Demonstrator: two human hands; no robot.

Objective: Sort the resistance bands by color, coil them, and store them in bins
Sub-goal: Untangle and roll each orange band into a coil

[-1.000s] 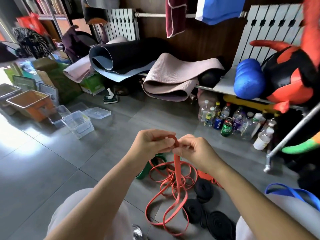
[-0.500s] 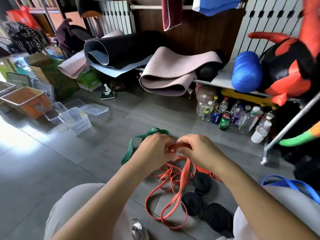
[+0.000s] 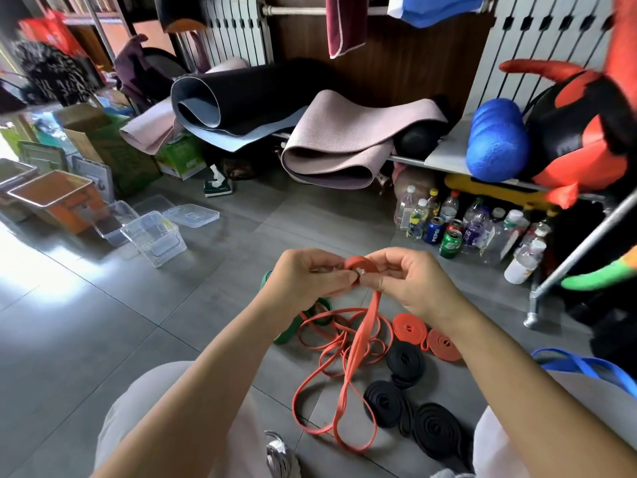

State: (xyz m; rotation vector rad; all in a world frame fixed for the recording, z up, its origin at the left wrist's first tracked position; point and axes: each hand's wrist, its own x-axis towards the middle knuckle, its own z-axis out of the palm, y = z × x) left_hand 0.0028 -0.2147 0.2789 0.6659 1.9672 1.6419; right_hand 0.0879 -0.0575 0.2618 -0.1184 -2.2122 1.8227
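Left grip and right grip both pinch the flat orange rubber resistance band, probably to hold its first coil tight; slack hangs below them.

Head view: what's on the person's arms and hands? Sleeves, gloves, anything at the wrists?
No gloves on the left hand or the right hand. The left forearm and right forearm are bare, with no sleeves in frame. No watch or wristband shows.

Both hands meet above the floor: left hand and right hand pinch a small coil in the red band, whose loose length trails down beside three black coils
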